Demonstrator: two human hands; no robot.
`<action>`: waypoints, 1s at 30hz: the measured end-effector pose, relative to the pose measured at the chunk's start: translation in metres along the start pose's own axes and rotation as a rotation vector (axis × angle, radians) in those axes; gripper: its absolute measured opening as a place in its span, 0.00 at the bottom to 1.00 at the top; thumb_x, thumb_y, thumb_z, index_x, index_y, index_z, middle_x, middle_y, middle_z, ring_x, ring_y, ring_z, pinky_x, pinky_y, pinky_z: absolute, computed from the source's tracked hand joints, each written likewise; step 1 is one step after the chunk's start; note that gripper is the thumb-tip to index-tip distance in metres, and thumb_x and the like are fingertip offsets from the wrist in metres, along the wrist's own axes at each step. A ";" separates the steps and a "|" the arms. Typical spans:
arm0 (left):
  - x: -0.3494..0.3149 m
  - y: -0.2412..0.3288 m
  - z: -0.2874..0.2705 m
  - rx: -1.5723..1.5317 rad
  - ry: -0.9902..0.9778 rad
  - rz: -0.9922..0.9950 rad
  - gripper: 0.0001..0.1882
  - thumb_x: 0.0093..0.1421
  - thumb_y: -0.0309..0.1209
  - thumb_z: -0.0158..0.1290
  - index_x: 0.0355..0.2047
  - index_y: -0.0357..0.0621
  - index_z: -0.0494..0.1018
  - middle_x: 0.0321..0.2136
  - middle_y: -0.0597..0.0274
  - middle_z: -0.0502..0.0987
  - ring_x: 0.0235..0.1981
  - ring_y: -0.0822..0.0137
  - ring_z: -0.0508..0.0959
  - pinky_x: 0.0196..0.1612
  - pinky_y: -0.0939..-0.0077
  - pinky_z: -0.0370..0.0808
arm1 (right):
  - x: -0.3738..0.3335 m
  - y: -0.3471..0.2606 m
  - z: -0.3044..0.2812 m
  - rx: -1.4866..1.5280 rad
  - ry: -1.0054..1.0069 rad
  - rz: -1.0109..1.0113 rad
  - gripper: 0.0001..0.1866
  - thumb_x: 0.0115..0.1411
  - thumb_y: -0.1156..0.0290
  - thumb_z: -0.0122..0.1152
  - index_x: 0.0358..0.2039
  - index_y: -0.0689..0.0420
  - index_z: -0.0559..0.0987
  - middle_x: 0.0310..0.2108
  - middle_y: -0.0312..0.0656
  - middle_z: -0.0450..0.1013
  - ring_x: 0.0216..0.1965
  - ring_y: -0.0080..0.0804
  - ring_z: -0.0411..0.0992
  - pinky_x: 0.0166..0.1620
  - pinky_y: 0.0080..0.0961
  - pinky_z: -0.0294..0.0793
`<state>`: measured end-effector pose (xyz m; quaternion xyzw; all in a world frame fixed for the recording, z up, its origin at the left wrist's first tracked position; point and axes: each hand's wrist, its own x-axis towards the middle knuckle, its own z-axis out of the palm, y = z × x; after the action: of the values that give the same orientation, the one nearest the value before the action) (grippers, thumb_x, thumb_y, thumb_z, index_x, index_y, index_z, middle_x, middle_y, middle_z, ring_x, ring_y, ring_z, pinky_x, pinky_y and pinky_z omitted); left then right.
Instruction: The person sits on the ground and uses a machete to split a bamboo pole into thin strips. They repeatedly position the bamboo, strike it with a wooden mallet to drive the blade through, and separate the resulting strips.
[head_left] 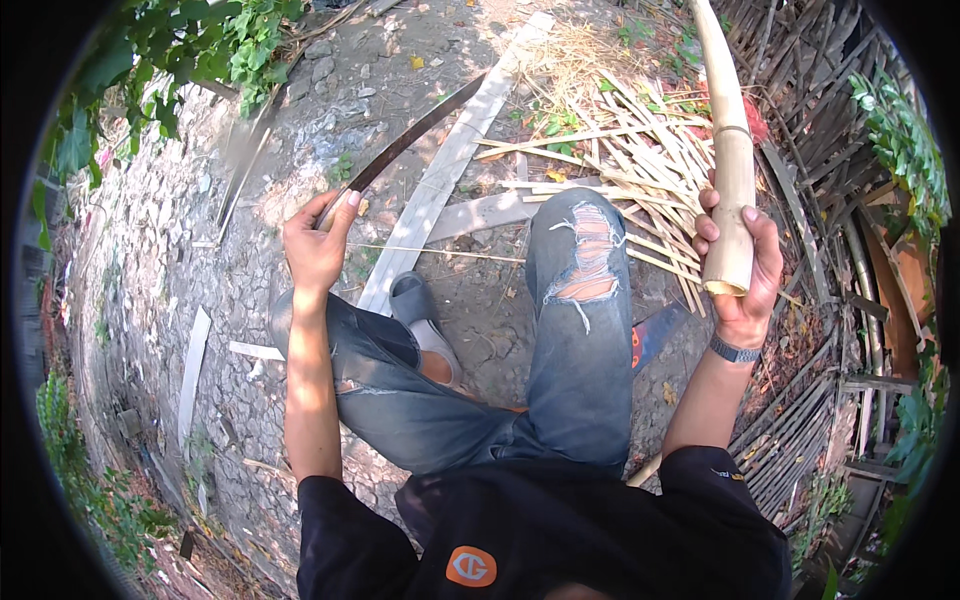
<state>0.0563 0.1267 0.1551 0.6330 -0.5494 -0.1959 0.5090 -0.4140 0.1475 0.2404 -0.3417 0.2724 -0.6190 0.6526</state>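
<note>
My left hand is closed round the handle of a machete, whose long dark blade points up and away to the right. The blade's far end lies over or close above a pale wooden plank. On the right, my right hand wraps round the near end of a thick bamboo pole. The pole is pale, with a ring-like joint partway along, and it runs up past the top edge of the view. Its cut end faces me. The two hands are well apart, one on each side of my knees.
Several split bamboo strips lie heaped on the ground beyond my right knee. A second board crosses near the plank. At the right stands a fence of sticks, with thin poles stacked below. Leafy plants hang at the upper left.
</note>
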 end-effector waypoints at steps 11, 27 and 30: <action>-0.002 -0.027 -0.016 0.104 0.193 0.023 0.22 0.62 0.41 0.65 0.44 0.30 0.81 0.27 0.65 0.81 0.28 0.78 0.75 0.34 0.81 0.71 | -0.012 0.137 0.118 0.002 0.024 0.356 0.27 0.64 0.58 0.65 0.52 0.67 0.70 0.40 0.50 0.78 0.35 0.34 0.80 0.37 0.31 0.83; -0.003 -0.050 -0.027 0.123 0.281 0.051 0.24 0.60 0.42 0.67 0.44 0.29 0.81 0.32 0.53 0.84 0.33 0.71 0.80 0.41 0.76 0.76 | -0.053 0.379 0.100 -0.920 0.087 0.336 0.51 0.61 0.53 0.66 0.74 0.57 0.46 0.46 0.63 0.76 0.50 0.56 0.77 0.56 0.39 0.74; -0.005 -0.041 -0.022 0.129 0.255 0.045 0.25 0.59 0.42 0.68 0.44 0.29 0.81 0.31 0.53 0.85 0.32 0.71 0.80 0.40 0.75 0.76 | -0.061 0.387 0.078 -1.051 -0.142 0.498 0.34 0.65 0.50 0.58 0.69 0.46 0.61 0.44 0.62 0.78 0.49 0.58 0.77 0.54 0.44 0.74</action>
<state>0.0932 0.1357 0.1271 0.6719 -0.5057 -0.0667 0.5370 -0.1179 0.2166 -0.0182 -0.5858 0.5706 -0.2042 0.5381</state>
